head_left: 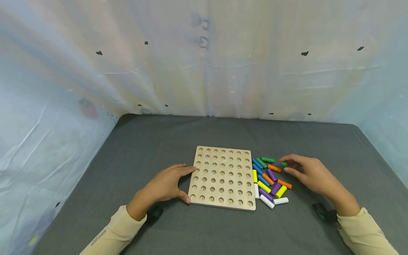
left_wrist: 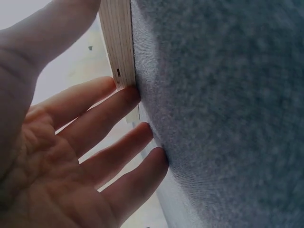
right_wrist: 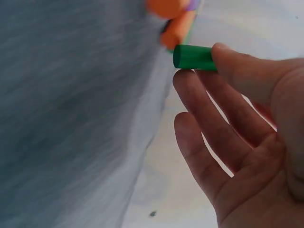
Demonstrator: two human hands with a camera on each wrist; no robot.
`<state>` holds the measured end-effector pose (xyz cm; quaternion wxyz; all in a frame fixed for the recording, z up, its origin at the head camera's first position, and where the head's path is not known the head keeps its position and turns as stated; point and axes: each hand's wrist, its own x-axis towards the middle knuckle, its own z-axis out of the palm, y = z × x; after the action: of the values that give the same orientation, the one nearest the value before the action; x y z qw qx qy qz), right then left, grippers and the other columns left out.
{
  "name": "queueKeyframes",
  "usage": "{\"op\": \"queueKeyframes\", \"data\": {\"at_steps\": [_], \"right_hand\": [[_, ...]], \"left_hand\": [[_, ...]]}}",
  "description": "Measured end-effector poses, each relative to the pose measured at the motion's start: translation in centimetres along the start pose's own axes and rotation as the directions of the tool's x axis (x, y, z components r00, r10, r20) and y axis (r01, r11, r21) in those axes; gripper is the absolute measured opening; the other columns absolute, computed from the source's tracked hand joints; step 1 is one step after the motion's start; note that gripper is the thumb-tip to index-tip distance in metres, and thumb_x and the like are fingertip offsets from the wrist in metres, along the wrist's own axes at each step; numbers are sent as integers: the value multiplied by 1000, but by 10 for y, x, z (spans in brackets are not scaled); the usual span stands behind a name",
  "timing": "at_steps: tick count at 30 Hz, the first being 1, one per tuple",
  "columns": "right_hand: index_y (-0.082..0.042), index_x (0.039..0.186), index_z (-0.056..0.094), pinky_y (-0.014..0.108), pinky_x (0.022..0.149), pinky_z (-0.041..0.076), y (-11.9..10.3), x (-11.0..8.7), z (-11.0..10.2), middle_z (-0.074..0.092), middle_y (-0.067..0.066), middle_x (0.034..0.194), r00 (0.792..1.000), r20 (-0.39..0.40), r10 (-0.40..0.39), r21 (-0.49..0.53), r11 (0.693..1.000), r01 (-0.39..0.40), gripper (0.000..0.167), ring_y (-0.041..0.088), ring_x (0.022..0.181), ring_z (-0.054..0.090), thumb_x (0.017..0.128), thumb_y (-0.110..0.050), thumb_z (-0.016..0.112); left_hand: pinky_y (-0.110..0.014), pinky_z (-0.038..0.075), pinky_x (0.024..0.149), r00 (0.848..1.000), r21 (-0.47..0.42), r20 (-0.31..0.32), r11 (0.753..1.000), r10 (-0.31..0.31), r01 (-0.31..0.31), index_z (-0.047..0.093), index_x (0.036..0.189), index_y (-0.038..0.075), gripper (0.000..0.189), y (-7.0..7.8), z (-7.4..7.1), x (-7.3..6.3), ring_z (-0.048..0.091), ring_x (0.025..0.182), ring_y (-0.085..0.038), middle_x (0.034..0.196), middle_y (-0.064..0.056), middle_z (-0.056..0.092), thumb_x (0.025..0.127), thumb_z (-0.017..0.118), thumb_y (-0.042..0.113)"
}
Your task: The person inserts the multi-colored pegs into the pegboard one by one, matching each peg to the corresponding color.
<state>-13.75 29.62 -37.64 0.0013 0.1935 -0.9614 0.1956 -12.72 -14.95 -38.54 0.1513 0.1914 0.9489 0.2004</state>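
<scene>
A square wooden board (head_left: 222, 178) with rows of round holes lies flat on the dark cloth. My left hand (head_left: 165, 184) touches its left edge, thumb near the front corner and fingers spread straight; in the left wrist view the fingertips (left_wrist: 130, 94) rest against the board's side (left_wrist: 118, 42). My right hand (head_left: 310, 173) pinches a green peg (right_wrist: 195, 57) between thumb and fingers, just right of the peg pile. Loose pegs lie against the board's right side, among them an orange peg (head_left: 284, 184), a purple peg (head_left: 271, 174) and a white peg (head_left: 281, 200).
A grey cloth-covered table (head_left: 153, 141) spreads around the board. Pale printed sheeting (head_left: 223, 71) hangs behind it and at both sides. Yellow pegs (head_left: 281, 191) and blue pegs (head_left: 263, 180) are mixed into the pile, some touching the board's edge.
</scene>
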Motion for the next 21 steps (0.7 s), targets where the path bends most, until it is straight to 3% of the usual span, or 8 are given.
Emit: {"op": "queueKeyframes", "data": {"at_steps": [9, 21], "right_hand": [[-14, 122, 67, 47, 81, 57, -31, 34, 0, 74, 0, 107, 998, -31, -48, 49, 998, 49, 28, 20, 96, 69, 95, -17, 69], [-18, 118, 71, 39, 82, 56, -71, 86, 14, 74, -4, 105, 992, -12, -123, 167, 978, 123, 24, 14, 94, 69, 95, -23, 69]], "left_hand": [[-57, 41, 108, 1000, -9, -5, 1000, -13, 13, 50, 148, 28, 102, 0, 1, 1, 40, 144, -33, 154, -13, 46, 57, 92, 45], [-56, 41, 108, 1000, -14, -19, 1000, 2, -2, 50, 147, 27, 101, -1, 0, 1, 42, 143, -33, 153, -14, 47, 57, 92, 45]]}}
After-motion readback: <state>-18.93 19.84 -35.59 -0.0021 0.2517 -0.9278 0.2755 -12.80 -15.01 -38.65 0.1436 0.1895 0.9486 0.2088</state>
